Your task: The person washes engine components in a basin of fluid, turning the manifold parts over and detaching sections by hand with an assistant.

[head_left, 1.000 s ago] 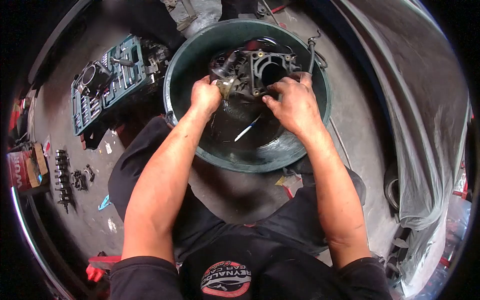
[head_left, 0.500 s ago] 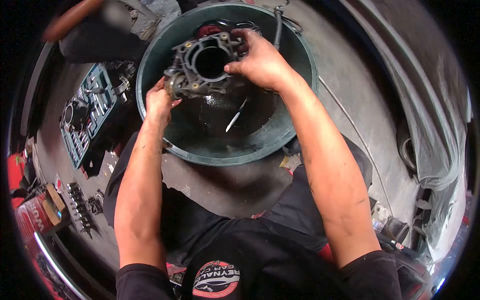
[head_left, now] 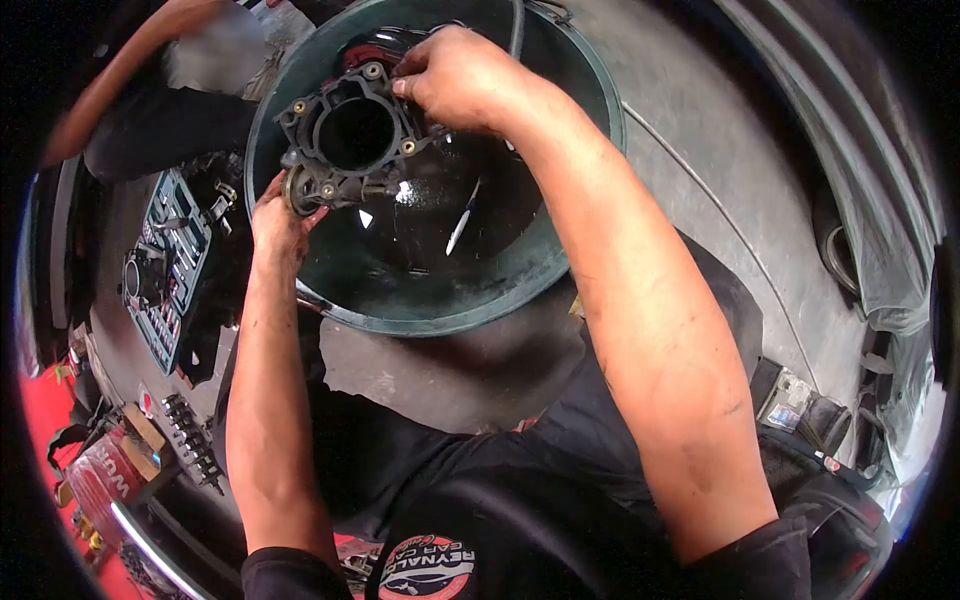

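Both hands hold a dark metal throttle body [head_left: 322, 168] with a large round bore, above a green tub [head_left: 440, 322] of dark liquid. My left hand [head_left: 280, 222] grips its lower left end, by a round fitting, with the fingers partly hidden behind it. At the upper right edge of the part is my right hand [head_left: 450, 82], its thumb and fingers closed on the rim. A white-handled brush [head_left: 460, 228] lies in the tub below the part. Something red [head_left: 368, 55] shows behind the part.
Left of the tub is an open teal socket set [head_left: 165, 325] with a metal part on it. A toothed metal shaft [head_left: 192, 440] and a red box [head_left: 115, 465] lie lower left. Another person's arm [head_left: 110, 85] is upper left. A hose [head_left: 720, 210] runs along the floor at right.
The camera view has shifted, so the tub appears further left and higher. The throttle body has moved left within the tub and its bore now faces the camera more. Both hands still hold it.
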`<state>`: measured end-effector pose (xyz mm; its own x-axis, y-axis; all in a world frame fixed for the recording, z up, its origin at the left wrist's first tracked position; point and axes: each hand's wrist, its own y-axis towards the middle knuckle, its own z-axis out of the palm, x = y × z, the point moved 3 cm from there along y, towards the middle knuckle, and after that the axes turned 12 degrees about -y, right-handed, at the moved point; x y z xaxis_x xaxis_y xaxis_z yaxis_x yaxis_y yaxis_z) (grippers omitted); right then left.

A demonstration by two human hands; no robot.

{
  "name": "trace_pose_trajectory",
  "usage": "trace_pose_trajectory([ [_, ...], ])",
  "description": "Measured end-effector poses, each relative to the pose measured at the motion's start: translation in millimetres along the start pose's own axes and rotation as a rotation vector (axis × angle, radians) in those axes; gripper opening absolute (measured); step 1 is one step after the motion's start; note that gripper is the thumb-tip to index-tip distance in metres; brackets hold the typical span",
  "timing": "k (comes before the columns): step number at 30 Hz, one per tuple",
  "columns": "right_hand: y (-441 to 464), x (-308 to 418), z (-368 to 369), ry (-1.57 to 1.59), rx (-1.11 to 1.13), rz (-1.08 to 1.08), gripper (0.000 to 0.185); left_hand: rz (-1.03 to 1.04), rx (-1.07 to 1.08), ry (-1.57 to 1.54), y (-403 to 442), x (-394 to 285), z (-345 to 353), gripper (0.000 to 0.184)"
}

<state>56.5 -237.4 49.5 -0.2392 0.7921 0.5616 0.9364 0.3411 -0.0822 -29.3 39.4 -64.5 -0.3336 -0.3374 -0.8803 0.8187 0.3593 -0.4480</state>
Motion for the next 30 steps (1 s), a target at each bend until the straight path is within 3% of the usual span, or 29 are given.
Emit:
trace_pose_trajectory([
  [4, 6, -4, -6, -0.076, 0.012, 0.015, 0.029, 0.028, -0.006, 0.009, -6, -1, 5, 0.043],
  [10, 2, -23, -18, 0.099, 0.099, -0.062, 0.033, 0.067, 0.005, 0.0, -18, -7, 19, 0.048],
  [12, 1, -33, -23, 0.216, 0.212, 0.049, 0.035, 0.078, 0.042, 0.003, -20, -7, 21, 0.048],
  [14, 1, -40, -29, 0.143, 0.214, -0.045, 0.036, 0.096, 0.093, 0.003, -16, -1, 18, 0.049],
  [21, -4, -42, -28, 0.265, 0.346, 0.085, 0.039, 0.106, 0.023, 0.007, -16, -3, 23, 0.046],
  [25, -18, -21, -60, 0.217, 0.399, 0.115, 0.038, -0.001, -0.05, -0.265, -18, -10, 32, 0.036],
  [26, -20, -20, -62, 0.18, 0.381, 0.083, 0.035, -0.03, -0.149, -0.258, -18, -13, 35, 0.04],
  [30, -17, -23, -56, 0.104, 0.363, -0.028, 0.028, -0.057, -0.062, -0.149, -8, -23, 31, 0.077],
])
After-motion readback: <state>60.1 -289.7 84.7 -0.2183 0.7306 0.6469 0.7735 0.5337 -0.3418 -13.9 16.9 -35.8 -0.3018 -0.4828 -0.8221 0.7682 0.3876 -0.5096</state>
